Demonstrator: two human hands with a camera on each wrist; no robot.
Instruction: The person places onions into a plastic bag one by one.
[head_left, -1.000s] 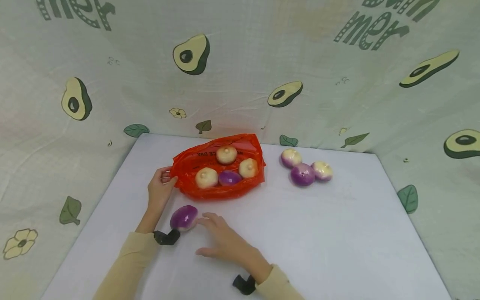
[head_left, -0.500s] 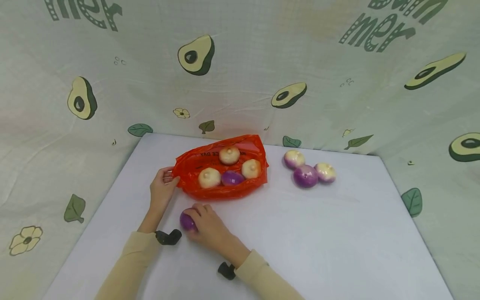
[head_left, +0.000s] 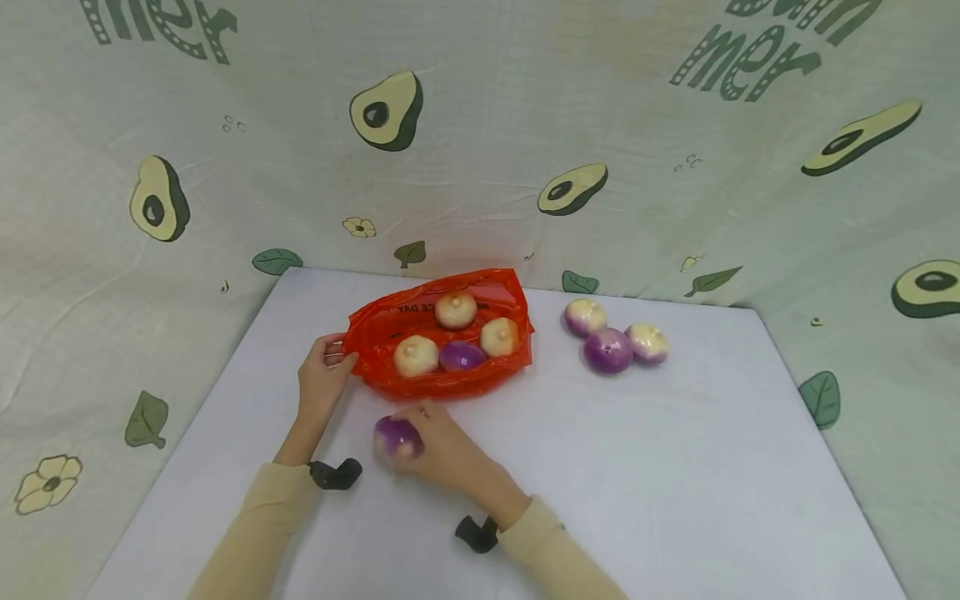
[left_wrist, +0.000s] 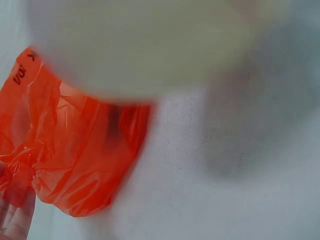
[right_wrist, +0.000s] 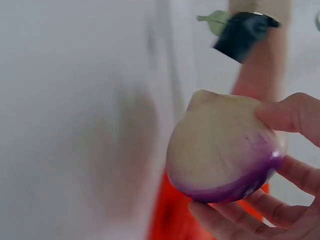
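Observation:
My right hand (head_left: pixel 444 446) grips a purple-and-white turnip (head_left: pixel 399 437) in front of the bag; in the right wrist view, thumb and fingers hold the turnip (right_wrist: pixel 220 150) from opposite sides, its pale pointed end up. My left hand (head_left: pixel 322 379) pinches the left edge of a thin red plastic bag (head_left: pixel 375 333), whose mouth gapes. Inside the bag lie several turnips (head_left: pixel 456 310). In the left wrist view, fingertips (left_wrist: pixel 22 217) hold the crinkled bag (left_wrist: pixel 85 160) at the lower left, and a blurred pale rounded shape (left_wrist: pixel 145 55) covers the top.
Three more turnips (head_left: pixel 608 350) sit together on the white table (head_left: pixel 675 475), right of the bag. A pale cloth (head_left: pixel 480 125) printed with avocados and leaves hangs behind and along the sides.
My right hand has reached left, taken hold of the turnip on the table, and drawn it slightly right. The left hand has kept its hold on the bag.

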